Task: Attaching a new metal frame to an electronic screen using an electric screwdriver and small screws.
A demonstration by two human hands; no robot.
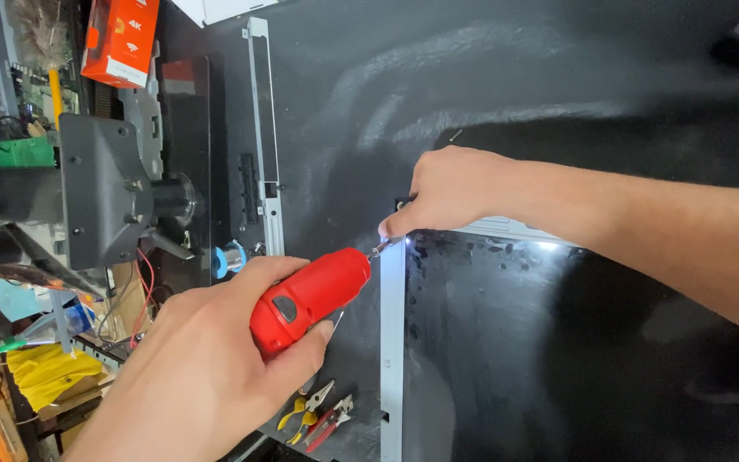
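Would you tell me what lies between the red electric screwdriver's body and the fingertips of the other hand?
In the head view, only the screwdriver's short metal bit spans that gap, its lit tip meeting the right hand's fingertips above the grey metal strip.

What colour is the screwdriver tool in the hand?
The electric screwdriver is bright red with a dark grey button, held in the left hand; the head view shows it.

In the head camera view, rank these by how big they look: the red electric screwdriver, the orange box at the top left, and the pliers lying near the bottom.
1. Red electric screwdriver, though it is closest to the camera, held in the left hand.
2. Orange box, partly cut off by the frame edge, so the order of these two is unsure.
3. Pliers, clearly smallest.
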